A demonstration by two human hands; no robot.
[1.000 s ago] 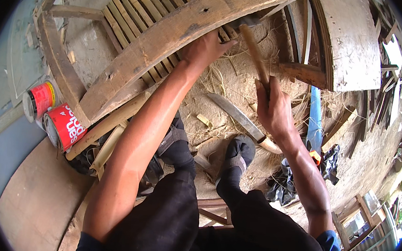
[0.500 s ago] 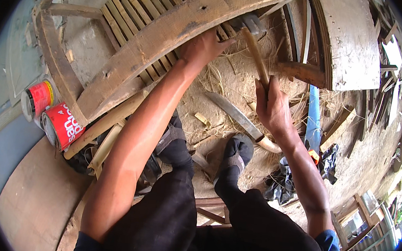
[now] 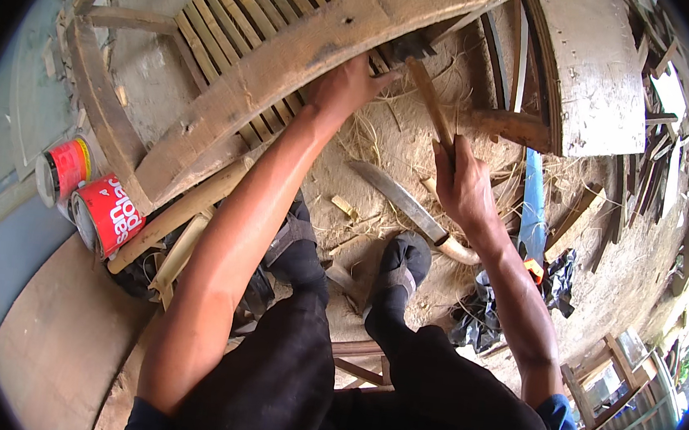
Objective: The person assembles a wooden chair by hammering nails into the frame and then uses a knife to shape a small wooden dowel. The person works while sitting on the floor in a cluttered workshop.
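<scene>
My right hand (image 3: 466, 181) is closed around the wooden handle of a hammer (image 3: 430, 100). The hammer's dark head is in shadow just under the thick curved rail (image 3: 292, 67) of a wooden bench frame. Close to that head, my left hand (image 3: 343, 88) reaches beneath the rail, its thumb stretched toward the hammer. The rail hides most of the left fingers and whatever they may hold. Light bamboo slats (image 3: 235, 9) run side by side in the frame behind the rail.
A machete (image 3: 403, 197) lies on the dirt floor between my arms, among bamboo shavings. Two red cans (image 3: 107, 215) stand at the left. A curved wooden panel (image 3: 599, 73) is at the far right, near a blue tube (image 3: 535, 203) and black plastic (image 3: 479, 313).
The hammer head has shifted slightly up and left, deeper under the rail's shadow. My right hand has moved a little with it, while my left hand stays almost in place.
</scene>
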